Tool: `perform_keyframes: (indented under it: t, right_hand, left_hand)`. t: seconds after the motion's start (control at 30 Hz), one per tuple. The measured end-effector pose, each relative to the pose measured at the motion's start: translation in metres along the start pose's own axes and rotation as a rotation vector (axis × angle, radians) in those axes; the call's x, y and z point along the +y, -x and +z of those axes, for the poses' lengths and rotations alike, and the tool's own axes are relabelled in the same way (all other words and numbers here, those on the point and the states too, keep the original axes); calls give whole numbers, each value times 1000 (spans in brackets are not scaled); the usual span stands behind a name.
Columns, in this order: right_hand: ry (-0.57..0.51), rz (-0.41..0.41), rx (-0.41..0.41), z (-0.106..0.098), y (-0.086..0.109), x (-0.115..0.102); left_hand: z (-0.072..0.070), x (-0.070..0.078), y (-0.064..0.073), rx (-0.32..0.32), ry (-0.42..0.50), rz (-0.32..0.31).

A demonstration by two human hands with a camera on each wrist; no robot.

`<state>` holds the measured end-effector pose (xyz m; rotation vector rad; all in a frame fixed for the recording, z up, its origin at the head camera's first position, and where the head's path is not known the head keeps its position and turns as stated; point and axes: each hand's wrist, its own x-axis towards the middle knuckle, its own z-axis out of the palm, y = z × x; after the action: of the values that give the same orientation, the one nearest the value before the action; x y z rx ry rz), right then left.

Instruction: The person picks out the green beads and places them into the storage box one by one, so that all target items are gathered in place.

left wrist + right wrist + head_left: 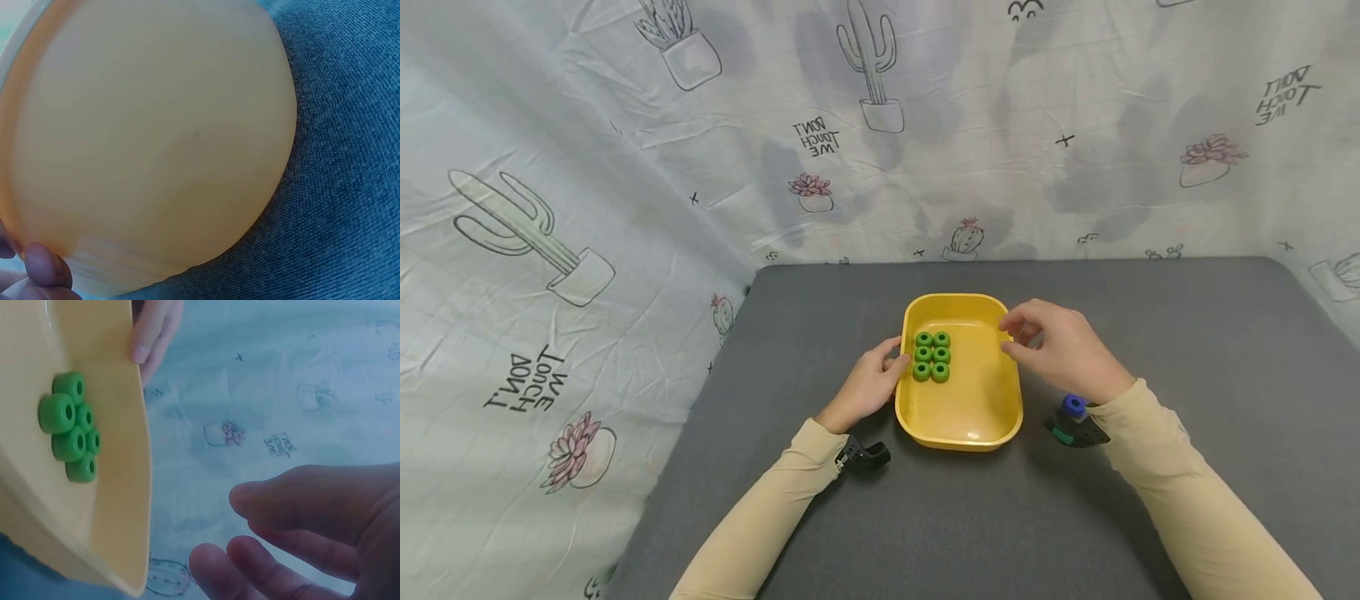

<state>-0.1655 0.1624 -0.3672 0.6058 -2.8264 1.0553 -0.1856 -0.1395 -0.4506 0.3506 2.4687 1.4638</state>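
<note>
A yellow tray (977,417) stands on the dark grey table. Inside it, toward the left wall, several green rings (940,354) sit side by side in two columns, their holes facing up. My left hand (871,382) grips the tray's left wall, thumb at the rim and fingers outside. In the left wrist view the thumb (47,265) shows at the tray's edge. My right hand (1060,346) is at the tray's right rim, fingers loosely bent and apart from the thumb, with nothing between them. The right wrist view shows the green rings (69,444) beyond that hand.
Under the right wrist is a dark wrist device (1078,432) with a blue round piece (1074,406) beside it. Another dark device (867,455) hangs at the left wrist. A cactus-printed cloth (925,167) rises behind the grey table (820,308) and along its left side.
</note>
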Motion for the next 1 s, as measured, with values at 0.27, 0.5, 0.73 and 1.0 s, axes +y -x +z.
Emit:
perform_keyframes:
  t: [0.27,0.5,0.73,1.0]
  right_hand:
    - [1,4,75,-14,14,14]
    - [24,44,100,-25,22,26]
    - [47,85,87,-29,27,40]
    - [55,115,64,-25,29,57]
  left_hand:
    - [1,2,1,8,0,-21]
    - [2,4,1,10,5,-32]
    - [2,4,1,12,19,-28]
    - [2,3,1,17,11,-27]
